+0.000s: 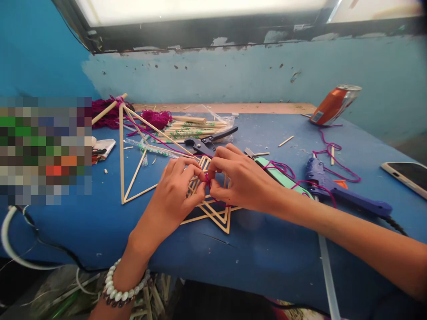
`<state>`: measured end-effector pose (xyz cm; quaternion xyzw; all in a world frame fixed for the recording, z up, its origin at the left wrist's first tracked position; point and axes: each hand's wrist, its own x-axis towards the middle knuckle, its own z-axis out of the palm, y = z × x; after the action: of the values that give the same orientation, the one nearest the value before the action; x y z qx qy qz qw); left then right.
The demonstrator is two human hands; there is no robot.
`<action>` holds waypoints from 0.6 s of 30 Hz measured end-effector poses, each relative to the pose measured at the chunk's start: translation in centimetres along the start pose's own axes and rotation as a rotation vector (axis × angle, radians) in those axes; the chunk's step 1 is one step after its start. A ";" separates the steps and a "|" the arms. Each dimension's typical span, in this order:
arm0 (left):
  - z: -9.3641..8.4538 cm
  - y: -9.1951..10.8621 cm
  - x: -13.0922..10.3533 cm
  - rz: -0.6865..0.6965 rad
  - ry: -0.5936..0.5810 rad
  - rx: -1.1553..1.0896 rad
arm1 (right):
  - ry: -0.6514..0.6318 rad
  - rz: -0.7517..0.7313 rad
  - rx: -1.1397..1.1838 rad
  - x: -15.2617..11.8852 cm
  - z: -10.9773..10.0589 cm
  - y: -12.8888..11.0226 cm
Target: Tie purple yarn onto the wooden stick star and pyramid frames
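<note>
My left hand and my right hand meet near the middle of the table, their fingertips pinched on magenta yarn. Beneath the fingers lies a frame of thin wooden sticks with triangular points. It joins or overlaps a larger stick triangle on the left, whose top is tied with magenta yarn. A strand runs from that top down toward my hands. The fingers hide part of the yarn where they pinch it. Just behind my hands lie dark pliers or cutters.
A green cutter and a blue glue gun with loose yarn are on the right, with a phone beyond. A tilted orange can stands at the back right. Bundled sticks and a magenta yarn pile lie at the back.
</note>
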<state>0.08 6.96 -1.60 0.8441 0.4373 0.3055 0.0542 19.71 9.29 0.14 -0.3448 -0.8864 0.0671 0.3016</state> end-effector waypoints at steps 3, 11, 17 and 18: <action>0.0 -0.1 0.0 0.000 -0.005 0.013 | -0.004 0.040 -0.053 0.0 0.2 -0.3; 0.0 0.1 0.1 0.005 -0.006 0.043 | 0.009 0.107 -0.058 -0.3 0.3 -0.4; -0.1 0.2 -0.1 0.012 0.069 0.012 | 0.001 0.097 0.140 -0.3 0.1 0.1; -0.1 0.2 -0.1 0.018 0.086 0.015 | -0.004 0.095 0.168 -0.3 0.1 0.2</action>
<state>0.14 6.71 -1.47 0.8343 0.4342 0.3387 0.0262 19.92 9.23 -0.18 -0.3599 -0.8609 0.1560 0.3241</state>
